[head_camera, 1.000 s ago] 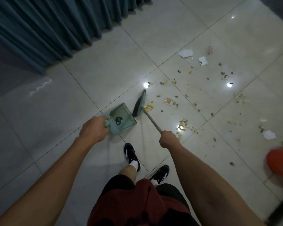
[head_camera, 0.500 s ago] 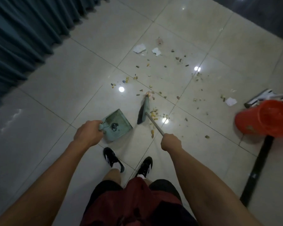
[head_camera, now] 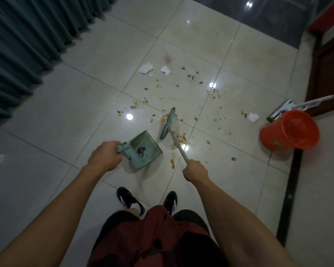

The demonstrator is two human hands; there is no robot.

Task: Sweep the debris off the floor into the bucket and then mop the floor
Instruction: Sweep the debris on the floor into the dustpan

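Evidently mid-sweep: left hand [head_camera: 104, 158] grips dustpan [head_camera: 146, 149], right hand [head_camera: 195, 169] grips broom [head_camera: 168, 124], now shifted toward fresh debris [head_camera: 181, 138]; pan apparently holds little, bucket [head_camera: 289, 130] well right.

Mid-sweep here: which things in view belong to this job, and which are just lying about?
Job:
- dustpan, held by left hand
- broom, held by right hand
- debris
- paper scraps
- orange bucket
- mop

Lying about:
- curtain
- dark door frame
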